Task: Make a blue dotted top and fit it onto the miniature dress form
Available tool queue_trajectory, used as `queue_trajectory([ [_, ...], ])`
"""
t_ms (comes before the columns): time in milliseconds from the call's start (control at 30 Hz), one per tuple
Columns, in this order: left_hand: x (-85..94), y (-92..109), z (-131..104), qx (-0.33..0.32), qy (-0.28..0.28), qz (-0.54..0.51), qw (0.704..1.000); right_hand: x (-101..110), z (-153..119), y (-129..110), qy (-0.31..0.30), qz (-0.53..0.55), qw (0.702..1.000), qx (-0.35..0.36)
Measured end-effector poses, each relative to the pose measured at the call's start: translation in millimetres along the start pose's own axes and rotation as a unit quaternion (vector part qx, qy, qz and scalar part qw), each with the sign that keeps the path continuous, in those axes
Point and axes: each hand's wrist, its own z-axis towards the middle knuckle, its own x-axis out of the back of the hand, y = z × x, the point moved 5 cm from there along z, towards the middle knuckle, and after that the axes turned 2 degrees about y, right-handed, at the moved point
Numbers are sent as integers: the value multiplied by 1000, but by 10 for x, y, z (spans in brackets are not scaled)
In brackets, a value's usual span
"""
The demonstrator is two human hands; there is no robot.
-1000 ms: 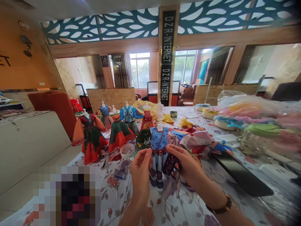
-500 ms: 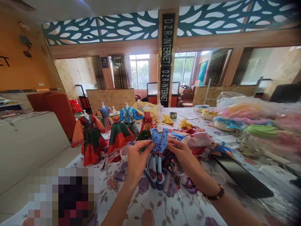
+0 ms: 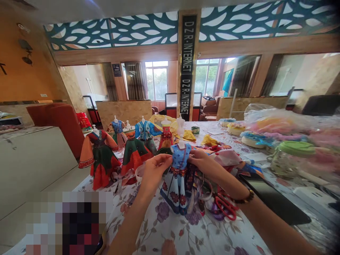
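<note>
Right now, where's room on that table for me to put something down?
Bare flowered cloth shows nearest the camera, in front of the blue dress and red scissors, between the left forearm and right forearm. It's crowded around that: dressed figures on the left; a fabric pile, phone and jar on the right.

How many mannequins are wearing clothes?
6: nearest mannequin, centre; behind it, left to right: orange-sleeved, blue-bodiced, green-skirted, blue-jacketed, red-dressed. Others may be hidden.
</note>
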Motion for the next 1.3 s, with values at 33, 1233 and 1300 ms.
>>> queue_trajectory([
  [33, -8, -13, 6, 8, -9, -8, 1000, 14, 22, -35, -14, -7, 1000, 5],
  [1233, -158, 21, 175, 172, -217, 35, 960, -12, 74, -125, -94, 14, 995, -13],
  [1300, -161, 55, 175, 167, -217, 38, 961, -12, 73, -143, -101, -2, 995, -8],
])
